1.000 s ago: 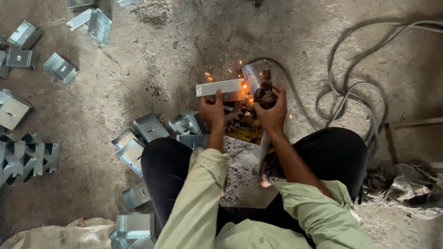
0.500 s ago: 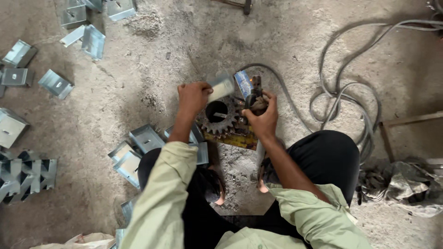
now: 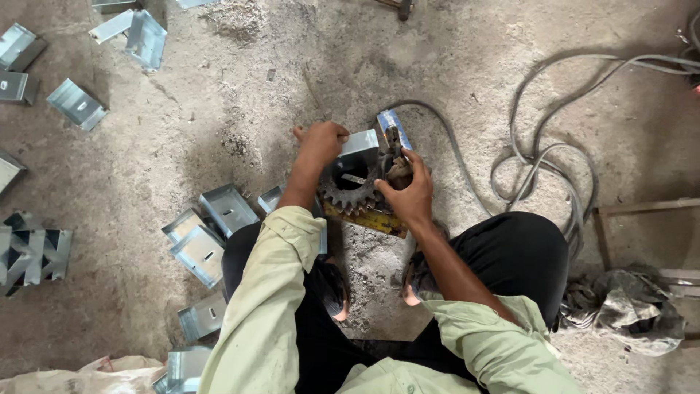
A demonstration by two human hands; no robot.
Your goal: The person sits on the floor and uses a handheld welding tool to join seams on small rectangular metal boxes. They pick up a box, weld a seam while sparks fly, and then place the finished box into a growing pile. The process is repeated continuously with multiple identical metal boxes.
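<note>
My left hand [image 3: 319,143] grips a bent grey metal bracket [image 3: 361,144] and holds it over a rusty toothed gear [image 3: 350,195]. The gear lies on a yellow plate [image 3: 368,218] on the concrete floor between my knees. My right hand [image 3: 407,192] is closed around a welding electrode holder [image 3: 394,135] with a blue-and-white head, right beside the bracket. A grey cable [image 3: 452,146] runs from the holder. No sparks show.
Several bent metal brackets lie to my left [image 3: 211,233] and at the top left [image 3: 146,36]. Stacked metal pieces [image 3: 33,252] sit at the left edge. Coiled grey cables [image 3: 547,168] lie at right, with a crumpled rag [image 3: 627,306] and a wooden frame [image 3: 642,208].
The sparks seen a second ago are gone. My left hand has lifted the flat-lying bracket and turned it over the gear; the view has drifted down and left.
</note>
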